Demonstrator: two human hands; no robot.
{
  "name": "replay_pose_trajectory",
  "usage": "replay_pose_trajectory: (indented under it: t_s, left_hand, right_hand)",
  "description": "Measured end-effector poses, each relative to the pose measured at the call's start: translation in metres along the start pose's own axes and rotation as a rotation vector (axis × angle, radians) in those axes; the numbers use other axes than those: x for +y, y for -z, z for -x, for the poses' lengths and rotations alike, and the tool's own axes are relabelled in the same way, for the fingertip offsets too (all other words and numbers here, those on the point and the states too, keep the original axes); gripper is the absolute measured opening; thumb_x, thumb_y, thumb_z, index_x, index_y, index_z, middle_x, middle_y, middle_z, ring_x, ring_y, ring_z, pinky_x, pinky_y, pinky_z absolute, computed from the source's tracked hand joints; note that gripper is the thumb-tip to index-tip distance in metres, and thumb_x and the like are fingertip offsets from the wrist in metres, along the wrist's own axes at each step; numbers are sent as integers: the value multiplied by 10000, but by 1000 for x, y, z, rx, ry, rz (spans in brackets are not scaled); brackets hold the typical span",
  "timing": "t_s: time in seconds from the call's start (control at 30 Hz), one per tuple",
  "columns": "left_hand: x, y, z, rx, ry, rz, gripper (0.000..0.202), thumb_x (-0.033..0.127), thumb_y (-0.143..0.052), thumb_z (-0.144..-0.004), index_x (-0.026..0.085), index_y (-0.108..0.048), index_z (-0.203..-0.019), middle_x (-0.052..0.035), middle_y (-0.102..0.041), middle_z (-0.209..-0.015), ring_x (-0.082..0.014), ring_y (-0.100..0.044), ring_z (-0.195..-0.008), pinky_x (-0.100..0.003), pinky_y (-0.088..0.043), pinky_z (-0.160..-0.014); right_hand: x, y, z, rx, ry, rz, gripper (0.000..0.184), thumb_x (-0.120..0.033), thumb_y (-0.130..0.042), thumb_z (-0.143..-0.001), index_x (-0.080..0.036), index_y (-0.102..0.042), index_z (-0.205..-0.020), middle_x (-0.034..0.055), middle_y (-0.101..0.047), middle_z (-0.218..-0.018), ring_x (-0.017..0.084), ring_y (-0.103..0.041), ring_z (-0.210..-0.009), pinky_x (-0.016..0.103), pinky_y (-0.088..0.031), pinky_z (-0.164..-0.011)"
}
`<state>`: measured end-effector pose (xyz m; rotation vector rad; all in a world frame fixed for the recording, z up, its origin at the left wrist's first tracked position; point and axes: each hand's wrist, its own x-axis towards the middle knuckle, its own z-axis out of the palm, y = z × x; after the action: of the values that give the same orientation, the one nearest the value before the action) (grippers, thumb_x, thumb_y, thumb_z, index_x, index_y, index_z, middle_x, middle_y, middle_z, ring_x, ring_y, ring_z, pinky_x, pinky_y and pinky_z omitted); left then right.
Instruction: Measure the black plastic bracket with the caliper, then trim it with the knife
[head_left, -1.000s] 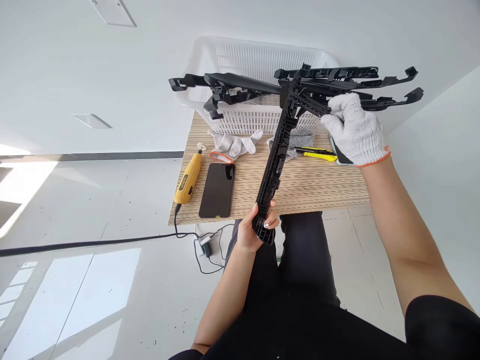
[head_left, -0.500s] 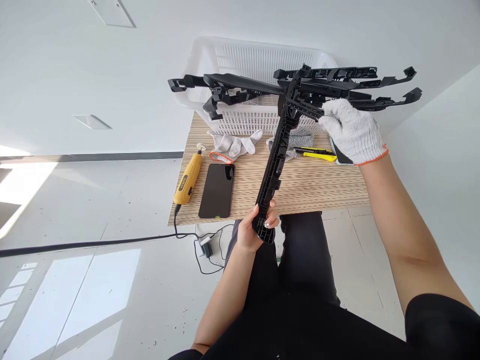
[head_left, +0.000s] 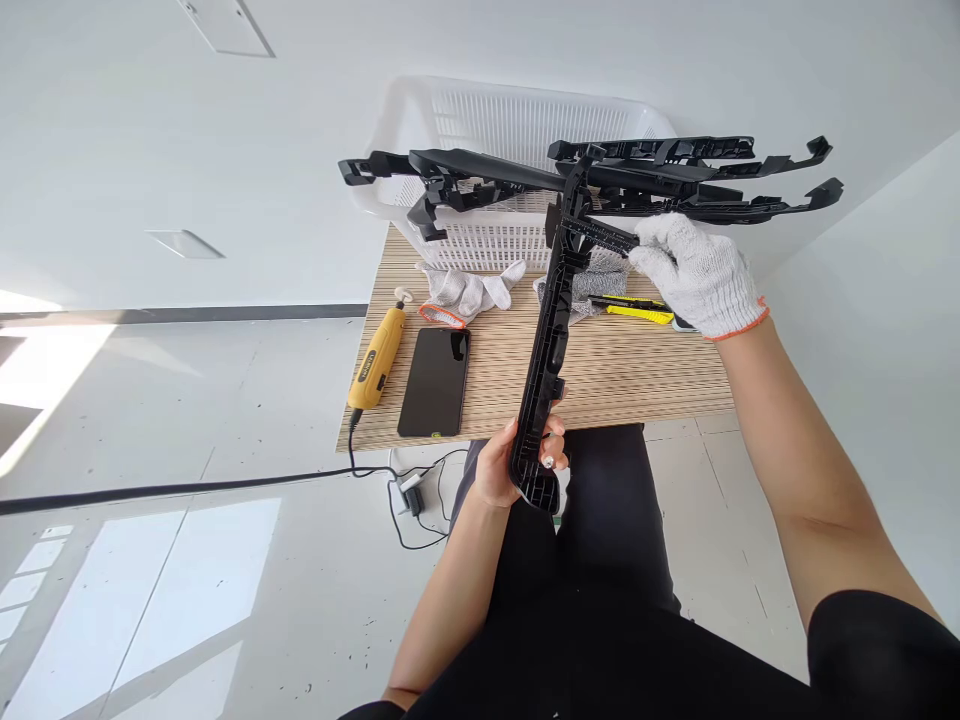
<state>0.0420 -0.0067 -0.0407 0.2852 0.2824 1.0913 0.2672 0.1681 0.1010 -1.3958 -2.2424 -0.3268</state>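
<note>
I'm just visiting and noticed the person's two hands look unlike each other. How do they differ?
The right hand wears a white knit glove with an orange cuff; the left hand is bare. The right hand pinches a thin black strip at the upper end of the long black plastic part, while the left hand grips that part's lower end. The right hand is over the wooden table; the left hand is off its near edge. Both hold the same part.

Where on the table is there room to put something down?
Bare table lies right of the held black part, below the yellow knife. A smaller gap sits between phone and part. The back, by gloves and basket, is crowded.
</note>
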Motion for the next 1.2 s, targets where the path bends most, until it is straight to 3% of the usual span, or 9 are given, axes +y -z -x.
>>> replay_pose_trajectory:
  t_s: [0.2,0.43,0.67,0.83,1.0,1.13,1.2]
  left_hand:
    - [2,-4,0,18,47,2,646,441,-735,-786,120,-584,-1326,-57,-622,-908,-97,-443,-596,-315,-455,-623]
    - [1,-6,0,56,53,-19,503,385,-670,-841,144,-602,-1278,-3,-512,-786,-73,-386,-521,-265,-391,-532]
    - [0,-5,-1,59,75,3,397,357,-643,-870,158,-613,-1212,7,-441,-749,-57,-333,-495,-182,-209,-408]
    - [1,-5,-1,49,79,18,366,349,-638,-881,164,-613,-1196,7,-447,-745,-51,-320,-495,-162,-199,-401]
    - [1,-5,-1,43,78,39,380,352,-668,-866,156,-617,-1188,13,-443,-742,-45,-339,-493,-157,-214,-404]
    - [1,-4,-1,62,84,27,369,351,-644,-875,167,-609,-1192,12,-435,-741,-47,-310,-487,-157,-209,-397]
    - [1,-4,-1,73,87,26,369,352,-638,-876,172,-605,-1196,12,-433,-739,-49,-296,-486,-160,-203,-392]
  right_hand:
    - [-9,2,7,-90,127,-88,325,-470,-489,-981,-293,-677,-1178,-12,-743,-1127,205,-714,-915,375,-568,-863]
    - [-12,10,7,79,47,-87,380,-443,-505,-984,-264,-633,-1293,-10,-747,-1141,222,-723,-992,372,-585,-884]
    - [-12,6,5,-47,97,-84,390,-439,-438,-1016,-302,-605,-1341,-10,-679,-1312,230,-684,-1119,387,-548,-978]
    - [-16,4,0,-38,156,-129,401,-394,-457,-1025,-285,-575,-1393,-20,-671,-1326,182,-677,-1135,315,-531,-990]
    - [-16,3,-3,-55,129,-78,457,-430,-447,-1016,-346,-489,-1463,-51,-643,-1362,212,-687,-1124,375,-566,-959]
    - [-13,2,-1,-113,271,-47,502,-374,-324,-1056,-299,-360,-1552,-20,-485,-1525,205,-578,-1303,385,-509,-1074]
    - [-12,1,0,-135,337,-15,491,-348,-257,-1068,-294,-381,-1540,-28,-476,-1531,199,-537,-1348,398,-485,-1102]
